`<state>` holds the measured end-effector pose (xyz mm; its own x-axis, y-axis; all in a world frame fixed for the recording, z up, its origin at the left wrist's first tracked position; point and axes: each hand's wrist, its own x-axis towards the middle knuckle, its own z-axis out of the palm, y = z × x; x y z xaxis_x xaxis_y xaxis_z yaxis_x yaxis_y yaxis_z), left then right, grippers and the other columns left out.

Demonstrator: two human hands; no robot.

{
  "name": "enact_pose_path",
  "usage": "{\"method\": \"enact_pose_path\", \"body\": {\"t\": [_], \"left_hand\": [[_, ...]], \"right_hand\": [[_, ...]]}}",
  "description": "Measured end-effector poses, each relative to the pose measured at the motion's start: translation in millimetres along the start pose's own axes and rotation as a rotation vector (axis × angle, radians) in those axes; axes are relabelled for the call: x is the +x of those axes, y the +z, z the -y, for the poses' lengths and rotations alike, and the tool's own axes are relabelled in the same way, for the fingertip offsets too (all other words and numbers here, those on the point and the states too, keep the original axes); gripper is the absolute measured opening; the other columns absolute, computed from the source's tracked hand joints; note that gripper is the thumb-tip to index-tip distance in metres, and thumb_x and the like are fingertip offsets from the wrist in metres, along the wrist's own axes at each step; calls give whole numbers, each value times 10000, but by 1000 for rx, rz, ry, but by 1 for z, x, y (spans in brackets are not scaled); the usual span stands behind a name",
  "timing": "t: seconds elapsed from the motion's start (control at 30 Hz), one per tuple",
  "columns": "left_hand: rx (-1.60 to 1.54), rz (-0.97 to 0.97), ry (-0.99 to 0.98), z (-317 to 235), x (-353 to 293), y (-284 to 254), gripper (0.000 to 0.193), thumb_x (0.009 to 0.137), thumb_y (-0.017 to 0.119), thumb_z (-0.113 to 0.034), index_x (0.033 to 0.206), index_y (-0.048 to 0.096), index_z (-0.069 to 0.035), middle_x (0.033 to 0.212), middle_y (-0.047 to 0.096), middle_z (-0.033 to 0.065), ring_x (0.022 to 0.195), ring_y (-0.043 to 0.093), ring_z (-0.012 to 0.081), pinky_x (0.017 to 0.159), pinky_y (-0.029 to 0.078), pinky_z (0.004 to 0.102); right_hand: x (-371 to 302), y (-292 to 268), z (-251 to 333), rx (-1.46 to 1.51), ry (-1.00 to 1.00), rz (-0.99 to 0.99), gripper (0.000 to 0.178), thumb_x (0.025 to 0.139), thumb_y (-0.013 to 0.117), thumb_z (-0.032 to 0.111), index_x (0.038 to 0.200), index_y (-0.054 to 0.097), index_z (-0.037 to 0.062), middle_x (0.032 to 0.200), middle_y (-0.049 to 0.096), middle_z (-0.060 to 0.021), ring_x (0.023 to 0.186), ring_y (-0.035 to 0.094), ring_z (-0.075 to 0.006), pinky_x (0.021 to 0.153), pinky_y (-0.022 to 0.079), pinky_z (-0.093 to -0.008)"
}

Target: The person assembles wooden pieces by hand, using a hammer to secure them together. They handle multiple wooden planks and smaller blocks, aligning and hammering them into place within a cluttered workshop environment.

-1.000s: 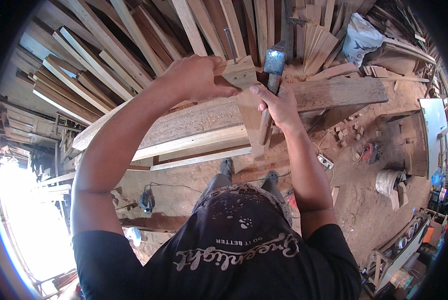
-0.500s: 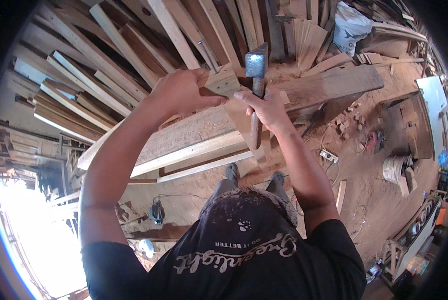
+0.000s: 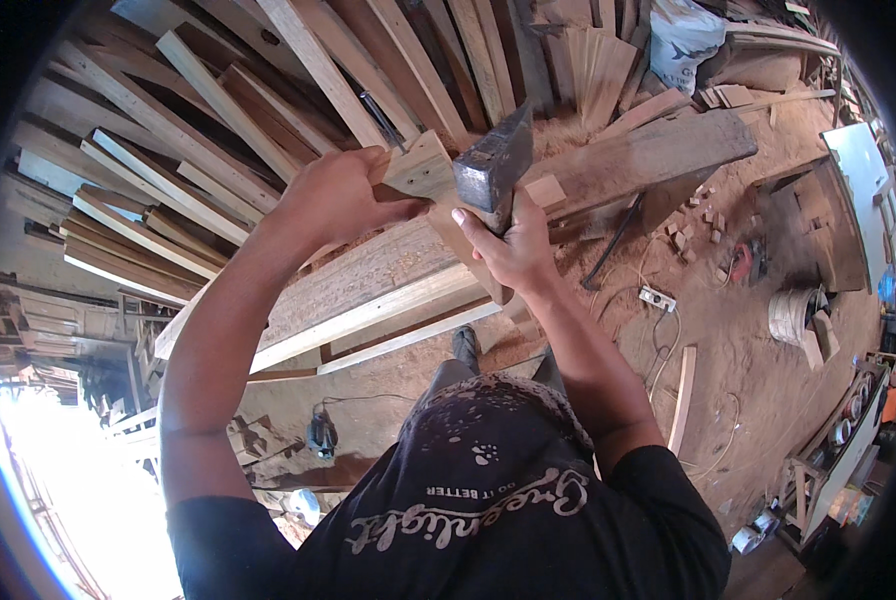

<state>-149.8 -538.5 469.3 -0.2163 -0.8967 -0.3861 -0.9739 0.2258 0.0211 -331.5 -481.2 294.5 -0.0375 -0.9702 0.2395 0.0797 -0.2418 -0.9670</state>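
Note:
My left hand (image 3: 333, 195) is closed around the end of a light wooden piece (image 3: 423, 165) with small dark holes in its face. Beside those fingers a thin metal rod (image 3: 380, 115) with a wider top sticks up; whether it is fixed in the wood or pinched by the fingers is hidden. My right hand (image 3: 518, 245) grips a hammer close below its dark steel head (image 3: 488, 168), thumb along the handle. That head hangs just right of the wooden piece, apart from the rod. A longer board runs from the piece down behind my right hand.
A thick wooden beam (image 3: 658, 160) lies across in front of me, dusted with shavings. Many planks (image 3: 223, 95) lean at the far left. Wood offcuts (image 3: 683, 235), a power strip (image 3: 658, 298) and cords lie on the floor to the right. A white sack (image 3: 686, 45) stands at the back.
The hammer head has come up toward me and tipped, looking larger. My right hand has shifted slightly left and down; my left hand keeps its hold on the wooden piece.

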Motion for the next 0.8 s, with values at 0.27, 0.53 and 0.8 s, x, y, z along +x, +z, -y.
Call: {"method": "enact_pose_path", "body": {"t": [0.27,0.53,0.8], "left_hand": [[46,-87,71,15,-4,6,727,810,770,-701,1105,684,-41,973,724,203,960,724,360,879,557,491],[36,35,48,15,-5,-1,823,843,721,-733,1316,688,-60,1131,760,163,1071,735,322,1003,558,472],[-69,-209,178,36,-2,19,619,833,785,-656,848,593,-68,754,647,125,775,676,294,770,529,502]], "right_hand": [[1,7,18,-16,70,-76,314,946,799,149,1168,610,32,828,685,-9,579,604,-55,503,506,-236],[53,-53,124,-235,56,110,393,1071,593,413,1203,613,43,869,591,-30,586,525,-80,516,473,-238],[104,-11,258,-596,-39,343,327,1104,547,369,1161,606,52,813,584,-9,631,549,-88,576,468,-265]]}}
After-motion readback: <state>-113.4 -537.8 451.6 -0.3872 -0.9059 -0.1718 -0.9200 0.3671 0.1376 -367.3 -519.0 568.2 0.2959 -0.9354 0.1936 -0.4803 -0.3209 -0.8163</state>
